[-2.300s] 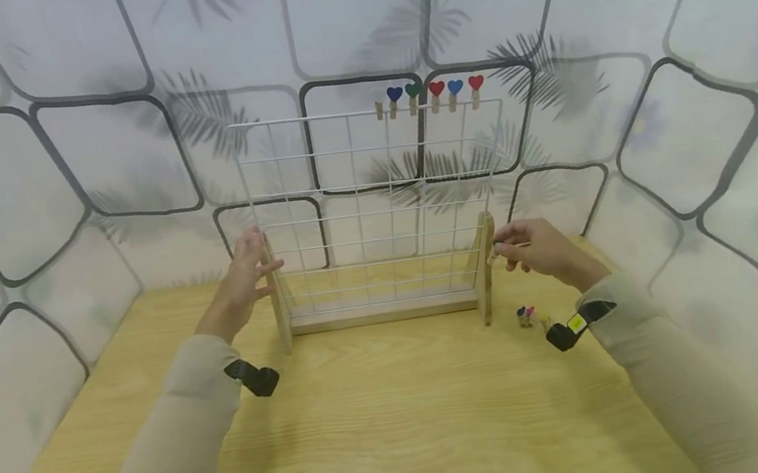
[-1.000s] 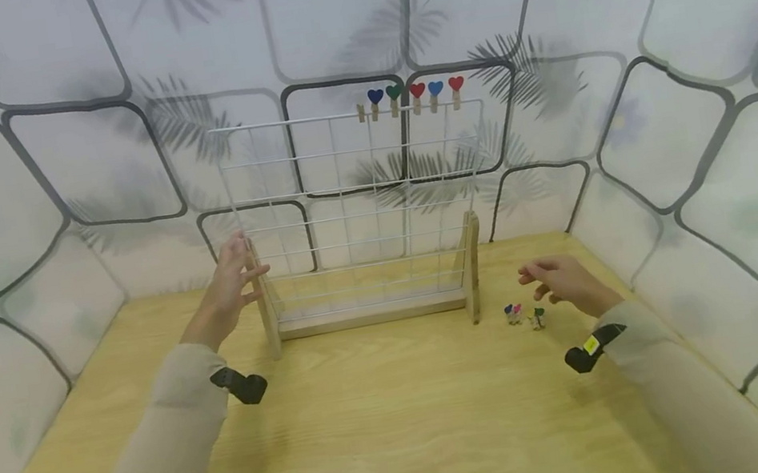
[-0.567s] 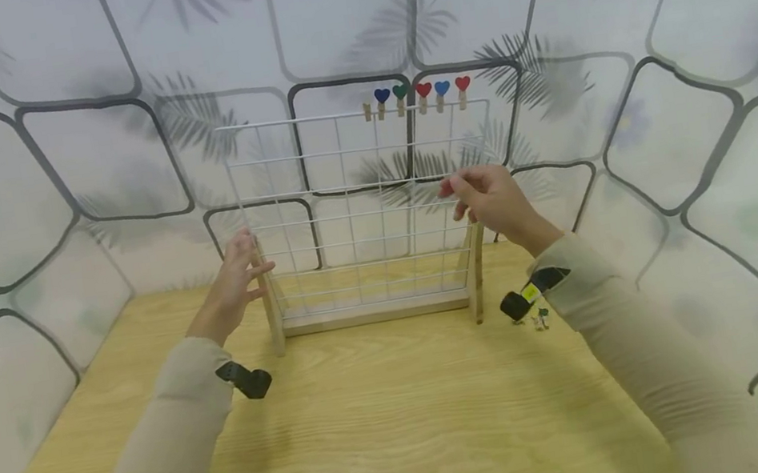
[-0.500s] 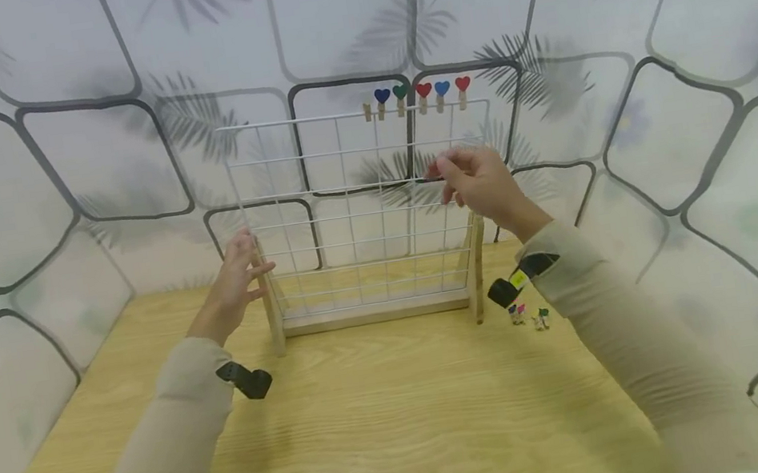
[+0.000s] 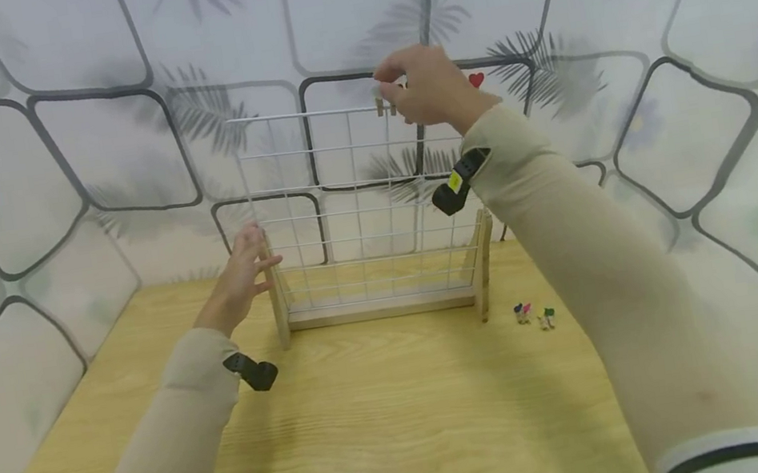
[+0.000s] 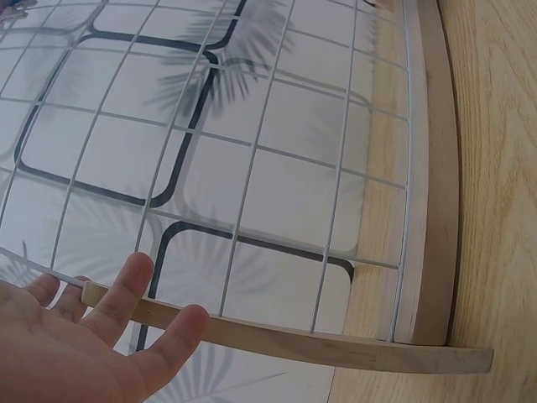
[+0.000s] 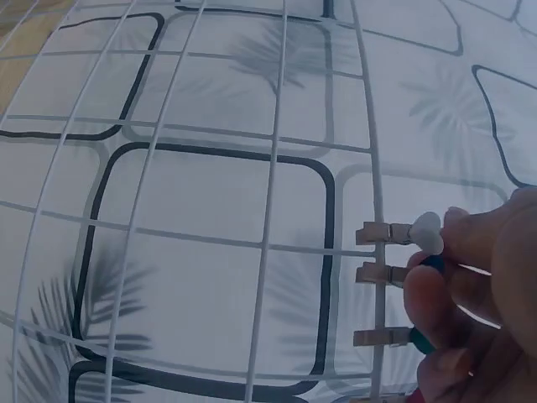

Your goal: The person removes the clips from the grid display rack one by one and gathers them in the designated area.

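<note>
My left hand [image 5: 237, 281] rests at the left wooden upright [image 5: 276, 299] of a white wire grid stand [image 5: 358, 211], fingers spread against it. In the left wrist view its fingers [image 6: 126, 281] lie over the wood. My right hand [image 5: 431, 88] is raised at the grid's top bar, over the row of heart clothespins. In the right wrist view its thumb and forefinger stand apart beside a white-heart clothespin [image 7: 426, 233] and a blue-heart clothespin [image 7: 373, 274]. The forefinger seems to touch the white heart. A green-heart clothespin [image 7: 382, 337] and a partly hidden red one sit lower in that view.
Several small heart clothespins lie on the wooden table [image 5: 374, 407] at the right: a blue and pink pair [image 5: 523, 313] and a green one [image 5: 548, 316]. A red-heart clothespin [image 5: 477, 80] shows right of the hand. Patterned fabric [image 5: 174, 23] encloses the table.
A green-heart clothespin in my right hand was set on the table. That hand then rose to the left end of the clothespin row. My left hand has stayed at the upright.
</note>
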